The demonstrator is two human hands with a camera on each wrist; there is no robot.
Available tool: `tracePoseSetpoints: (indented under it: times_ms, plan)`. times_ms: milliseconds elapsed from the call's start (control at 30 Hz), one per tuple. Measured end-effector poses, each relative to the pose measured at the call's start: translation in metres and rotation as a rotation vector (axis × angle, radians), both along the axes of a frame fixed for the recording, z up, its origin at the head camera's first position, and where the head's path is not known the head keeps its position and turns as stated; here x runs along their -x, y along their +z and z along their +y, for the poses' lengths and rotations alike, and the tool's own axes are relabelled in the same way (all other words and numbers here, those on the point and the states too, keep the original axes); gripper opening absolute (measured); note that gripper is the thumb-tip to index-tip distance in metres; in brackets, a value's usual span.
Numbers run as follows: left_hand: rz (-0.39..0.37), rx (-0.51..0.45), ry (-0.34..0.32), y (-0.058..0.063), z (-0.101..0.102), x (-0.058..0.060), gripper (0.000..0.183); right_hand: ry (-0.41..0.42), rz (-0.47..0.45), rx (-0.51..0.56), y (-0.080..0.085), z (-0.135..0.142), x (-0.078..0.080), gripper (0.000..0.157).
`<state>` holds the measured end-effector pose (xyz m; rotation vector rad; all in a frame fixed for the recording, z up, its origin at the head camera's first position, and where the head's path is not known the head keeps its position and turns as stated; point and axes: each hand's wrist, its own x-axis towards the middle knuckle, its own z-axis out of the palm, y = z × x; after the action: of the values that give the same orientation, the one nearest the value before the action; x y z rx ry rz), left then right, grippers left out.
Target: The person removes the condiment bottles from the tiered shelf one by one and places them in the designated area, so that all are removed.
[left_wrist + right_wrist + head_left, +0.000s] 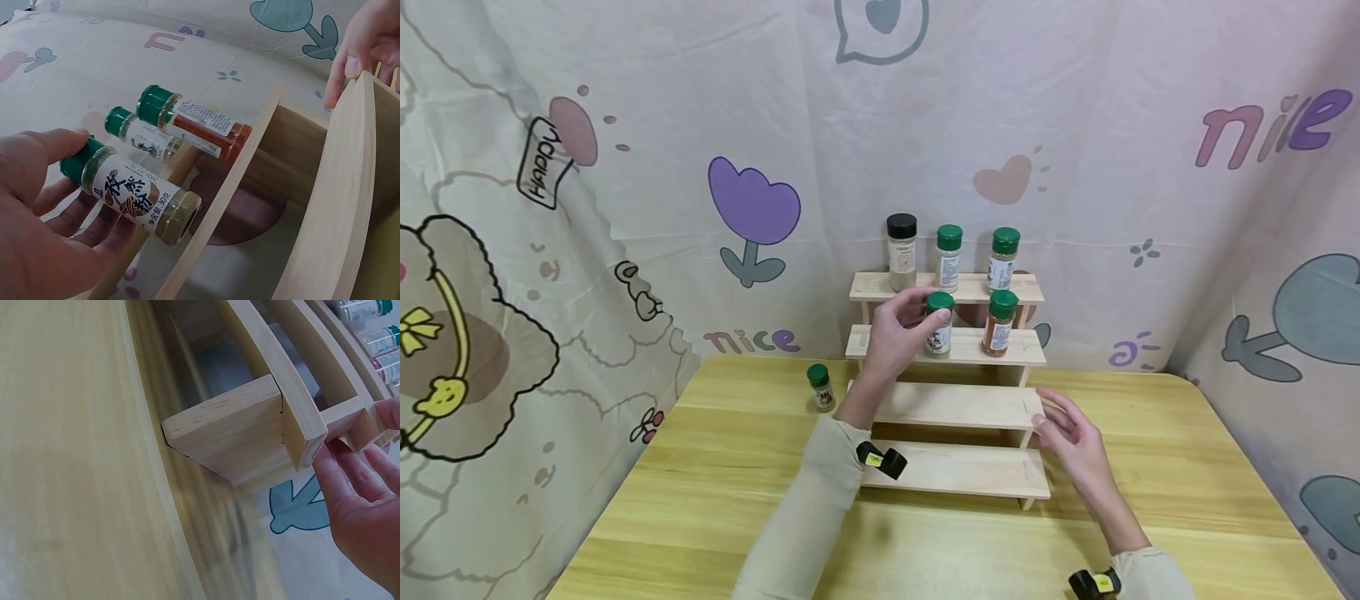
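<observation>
In the head view my left hand holds a green-capped spice jar at the second shelf from the top. The left wrist view shows the jar's white label with dark Chinese characters; the thumb is at its cap, the fingers behind. Whether its base touches the shelf I cannot tell. My right hand grips the right end of the third shelf of a tiered wooden rack, thumb over the edge. To the right of the held jar stands a jar of reddish spice, also green-capped.
A black-capped jar and two green-capped jars, one central and one right, stand on the top shelf. Another small green-capped jar stands on the wooden table, left of the rack. A printed cloth hangs behind.
</observation>
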<state>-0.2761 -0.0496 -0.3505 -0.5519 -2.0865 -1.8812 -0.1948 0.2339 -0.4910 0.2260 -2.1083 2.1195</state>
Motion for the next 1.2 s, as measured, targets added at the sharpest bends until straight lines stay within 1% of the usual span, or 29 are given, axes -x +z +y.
tracePoseSetpoints:
  times_ms: [200,333,633,867,1067,1200]
  plan:
    - [-0.031,-0.009,0.031,0.001,-0.015,-0.007,0.036,-0.004,-0.003,-0.005,0.001,-0.001,0.000,0.055]
    - [-0.039,-0.010,0.039,0.001,-0.026,-0.013,0.036,-0.002,0.002,-0.002,0.002,0.000,0.000,0.054]
    - [-0.068,-0.050,0.061,-0.004,-0.055,-0.027,0.035,-0.002,0.004,0.006,0.001,-0.001,0.000,0.053]
    - [-0.081,-0.090,0.091,-0.014,-0.077,-0.041,0.035,0.000,-0.004,0.004,0.000,-0.002,-0.001,0.054]
    - [-0.053,-0.108,0.123,-0.022,-0.096,-0.047,0.036,-0.011,-0.003,-0.007,0.001,-0.001,0.000,0.053]
    - [-0.075,-0.128,0.133,-0.029,-0.108,-0.050,0.037,-0.009,-0.001,-0.014,0.002,0.000,0.000,0.053]
